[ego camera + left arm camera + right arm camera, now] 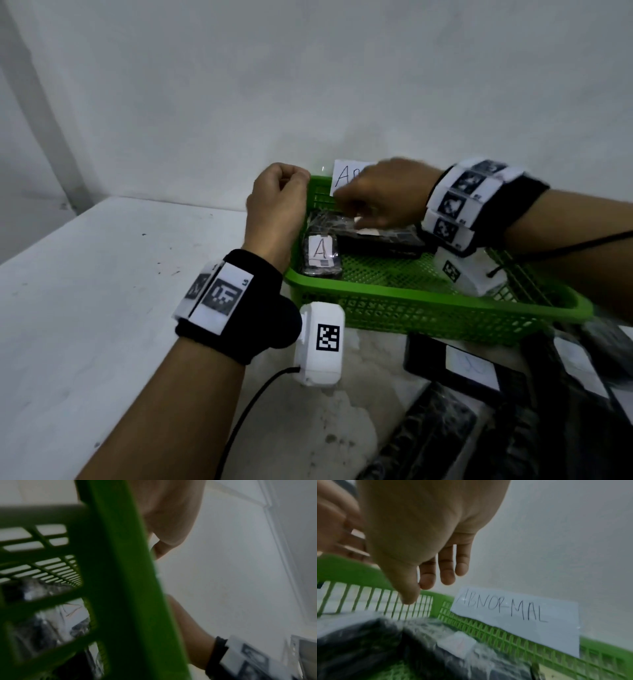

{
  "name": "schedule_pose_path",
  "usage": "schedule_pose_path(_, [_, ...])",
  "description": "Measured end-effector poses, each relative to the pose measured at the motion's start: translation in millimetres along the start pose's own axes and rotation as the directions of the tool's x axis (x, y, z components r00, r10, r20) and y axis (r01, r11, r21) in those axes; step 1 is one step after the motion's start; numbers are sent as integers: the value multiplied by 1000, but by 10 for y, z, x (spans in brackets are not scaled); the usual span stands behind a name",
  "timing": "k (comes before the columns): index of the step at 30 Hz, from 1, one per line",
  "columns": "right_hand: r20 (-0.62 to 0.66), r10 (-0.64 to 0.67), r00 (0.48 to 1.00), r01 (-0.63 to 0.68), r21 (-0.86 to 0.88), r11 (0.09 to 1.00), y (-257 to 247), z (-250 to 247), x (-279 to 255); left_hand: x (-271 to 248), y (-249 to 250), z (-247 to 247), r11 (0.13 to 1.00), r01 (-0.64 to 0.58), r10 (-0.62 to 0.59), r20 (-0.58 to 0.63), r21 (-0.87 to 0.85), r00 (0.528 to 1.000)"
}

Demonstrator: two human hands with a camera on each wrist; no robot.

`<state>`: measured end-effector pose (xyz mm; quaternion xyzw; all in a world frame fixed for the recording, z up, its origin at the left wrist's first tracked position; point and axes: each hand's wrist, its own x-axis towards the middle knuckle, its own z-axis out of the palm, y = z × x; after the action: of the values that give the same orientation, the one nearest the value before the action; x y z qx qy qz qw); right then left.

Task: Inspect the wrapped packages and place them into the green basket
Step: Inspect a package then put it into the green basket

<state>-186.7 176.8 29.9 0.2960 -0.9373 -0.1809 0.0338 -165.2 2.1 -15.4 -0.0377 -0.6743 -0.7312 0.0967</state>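
Note:
The green basket (428, 308) stands on the white table, its rim (120, 574) running close past the left wrist camera. Two black wrapped packages lie in it: a small one with an "A" label (320, 255) and a longer one (380, 238) with a white label (458, 645). My left hand (277, 198) is curled at the basket's far left corner and seems to grip the rim. My right hand (356, 209) hovers over the longer package, fingers (447, 574) hanging straight and holding nothing.
A paper sheet reading "ABNORMAL" (513, 618) is fixed on the basket's far wall (346, 178). More black wrapped packages (469, 370) lie on the table in front of the basket at the lower right. A grey wall stands close behind.

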Motion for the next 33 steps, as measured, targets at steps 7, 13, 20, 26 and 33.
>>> schedule_pose_path(7, [-217,419,882,-259,519,815,-48,-576,-755,-213,338,150,990,-130,133,61,-60,989])
schedule_pose_path(13, [166,412,896,-388,743,546,-552,-475,-1594,-713,450,328,971,-235,198,387,51,901])
schedule_pose_path(20, [476,135,869,-489,782,386,-932,-80,-1786,-1304,428,105,931,-249,28,626,268,779])
schedule_pose_path(26, [376,287,881,-442,871,216,-936,140,-1828,-1594,301,-32,494,-475,-483,684,728,547])
schedule_pose_path(33, [292,373,881,-364,921,138,-895,270,-1930,-1620,216,-64,283,-661,-577,674,695,462])
